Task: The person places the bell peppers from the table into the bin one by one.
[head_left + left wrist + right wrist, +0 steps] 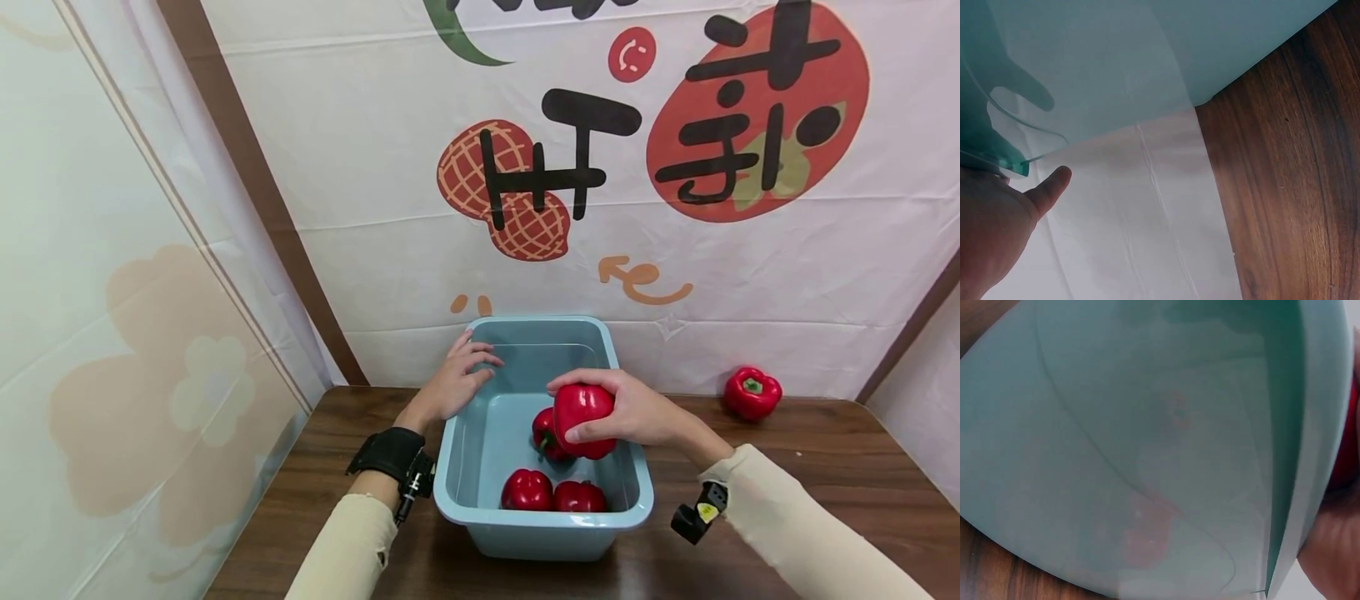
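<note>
Over the right side of a light blue plastic basin [543, 521], my right hand [637, 408] grips a red bell pepper [581, 408], thumb on the near side and fingers over the top. Part of another bell pepper [544, 433] shows behind it, inside the basin. Two more, a left bell pepper [527, 490] and a right bell pepper [580, 497], lie side by side at the basin's near end. My left hand [457, 379] is at the basin's left rim with its fingers extended. The right wrist view mostly shows the basin's outer wall [1085, 456], with the held pepper [1347, 447] at the edge.
The basin stands on a dark wood table [750, 475], close to a printed white cloth [360, 250] at the back. On the table's far right, against the cloth, sits a single red bell pepper [752, 393]. Another cloth panel [150, 350] hangs along the left.
</note>
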The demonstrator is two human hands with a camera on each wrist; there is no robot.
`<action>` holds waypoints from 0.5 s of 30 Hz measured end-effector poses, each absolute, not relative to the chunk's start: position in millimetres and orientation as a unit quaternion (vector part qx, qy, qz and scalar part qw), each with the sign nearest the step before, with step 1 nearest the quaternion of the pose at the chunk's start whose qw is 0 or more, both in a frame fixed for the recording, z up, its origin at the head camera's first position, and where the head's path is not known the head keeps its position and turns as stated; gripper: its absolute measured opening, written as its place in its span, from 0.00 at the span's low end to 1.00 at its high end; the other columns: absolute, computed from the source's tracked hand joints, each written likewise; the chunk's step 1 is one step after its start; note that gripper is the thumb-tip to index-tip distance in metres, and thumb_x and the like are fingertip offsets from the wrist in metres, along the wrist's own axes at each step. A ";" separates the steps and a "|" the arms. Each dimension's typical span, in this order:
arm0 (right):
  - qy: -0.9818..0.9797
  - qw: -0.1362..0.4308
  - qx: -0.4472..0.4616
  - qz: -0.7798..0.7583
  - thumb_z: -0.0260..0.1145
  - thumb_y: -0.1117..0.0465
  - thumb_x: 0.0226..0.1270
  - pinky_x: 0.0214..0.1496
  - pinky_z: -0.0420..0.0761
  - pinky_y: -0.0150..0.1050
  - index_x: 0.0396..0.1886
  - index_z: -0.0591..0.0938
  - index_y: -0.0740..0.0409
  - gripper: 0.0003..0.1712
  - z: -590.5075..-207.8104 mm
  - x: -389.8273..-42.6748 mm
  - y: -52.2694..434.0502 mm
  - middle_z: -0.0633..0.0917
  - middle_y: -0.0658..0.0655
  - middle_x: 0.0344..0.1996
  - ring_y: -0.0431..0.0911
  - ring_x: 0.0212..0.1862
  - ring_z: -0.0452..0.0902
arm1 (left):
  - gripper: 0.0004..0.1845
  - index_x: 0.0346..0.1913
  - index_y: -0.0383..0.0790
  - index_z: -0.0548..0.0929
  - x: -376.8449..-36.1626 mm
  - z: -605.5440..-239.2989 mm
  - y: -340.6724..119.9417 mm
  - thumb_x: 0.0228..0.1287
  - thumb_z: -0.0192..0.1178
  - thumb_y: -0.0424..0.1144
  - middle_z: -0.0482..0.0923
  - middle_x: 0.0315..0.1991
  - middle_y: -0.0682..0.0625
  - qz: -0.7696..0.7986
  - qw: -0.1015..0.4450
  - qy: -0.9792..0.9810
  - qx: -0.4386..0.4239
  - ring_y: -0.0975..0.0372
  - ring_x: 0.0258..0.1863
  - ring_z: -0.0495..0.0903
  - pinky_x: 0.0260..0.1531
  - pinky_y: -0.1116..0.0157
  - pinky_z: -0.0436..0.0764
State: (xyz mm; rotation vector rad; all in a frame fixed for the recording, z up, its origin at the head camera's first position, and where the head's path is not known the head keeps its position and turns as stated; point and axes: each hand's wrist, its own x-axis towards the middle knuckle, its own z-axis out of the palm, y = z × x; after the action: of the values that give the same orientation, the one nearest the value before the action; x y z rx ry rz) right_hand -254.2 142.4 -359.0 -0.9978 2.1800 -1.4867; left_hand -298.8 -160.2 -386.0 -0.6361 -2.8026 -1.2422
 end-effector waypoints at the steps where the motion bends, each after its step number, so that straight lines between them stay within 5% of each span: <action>1: 0.763 0.161 -0.349 -0.519 0.78 0.56 0.53 0.43 0.86 0.48 0.64 0.76 0.48 0.37 -359.5 -254.3 142.0 0.77 0.60 0.57 0.60 0.58 0.72 | 0.14 0.52 0.42 0.85 -298.7 -385.8 -160.2 0.73 0.51 0.37 0.69 0.68 0.44 -0.397 0.006 -0.895 -0.203 0.53 0.79 0.39 0.74 0.42 0.45; 15: 0.782 0.163 -0.334 -0.501 0.80 0.54 0.50 0.43 0.86 0.45 0.63 0.76 0.44 0.38 -362.0 -251.9 139.5 0.78 0.57 0.56 0.59 0.59 0.72 | 0.14 0.52 0.41 0.85 -297.0 -384.6 -160.5 0.73 0.51 0.37 0.69 0.68 0.43 -0.399 0.007 -0.893 -0.209 0.53 0.79 0.39 0.74 0.41 0.45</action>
State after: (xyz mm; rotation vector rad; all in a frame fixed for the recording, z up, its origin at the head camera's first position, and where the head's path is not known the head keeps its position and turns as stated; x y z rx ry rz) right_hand -251.9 139.5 -362.0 -0.9520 2.2297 -1.4296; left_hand -297.0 -160.5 -384.6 -0.6527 -2.7913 -1.2487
